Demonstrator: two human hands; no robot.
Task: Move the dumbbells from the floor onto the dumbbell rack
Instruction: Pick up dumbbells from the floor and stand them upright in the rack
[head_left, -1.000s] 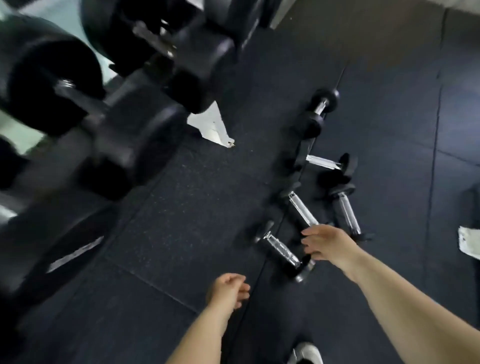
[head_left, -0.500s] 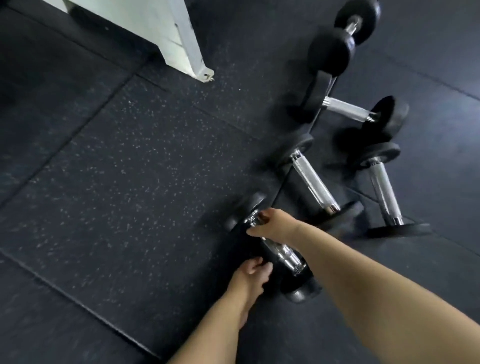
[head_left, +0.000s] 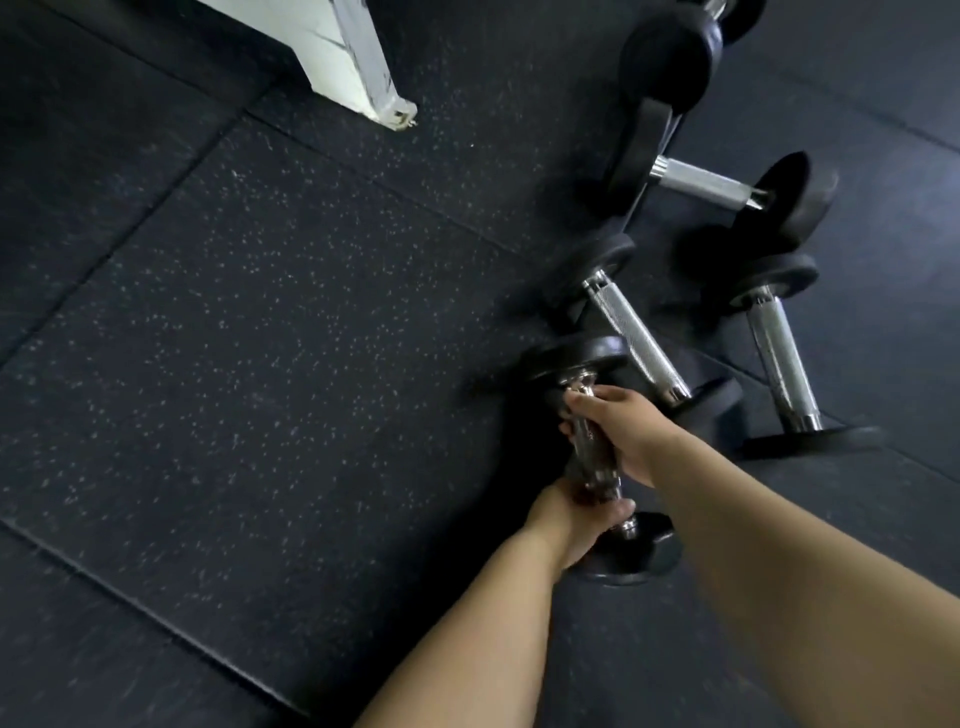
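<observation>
A small black dumbbell (head_left: 584, 364) with a chrome handle is held just above the dark rubber floor. My right hand (head_left: 621, 431) grips the upper part of its handle and my left hand (head_left: 571, 519) grips the lower part, near the bottom plate. Three more small dumbbells lie to the right: one (head_left: 636, 340) right beside my right hand, one (head_left: 779, 348) farther right, and one (head_left: 706, 182) lying crosswise behind them. A bigger round-headed dumbbell (head_left: 670, 57) sits at the top edge. The rack's white foot (head_left: 353, 67) shows at the top left; its shelves are out of view.
Black speckled rubber floor tiles (head_left: 260, 338) stretch over the left and middle of the view, with seams between them. The white rack foot ends in a corner with a bolt (head_left: 402, 117).
The view dropped from the rack to the floor. My right hand closed round the nearest dumbbell's handle, my left hand joined it, and the dumbbell turned more upright and rose off the floor.
</observation>
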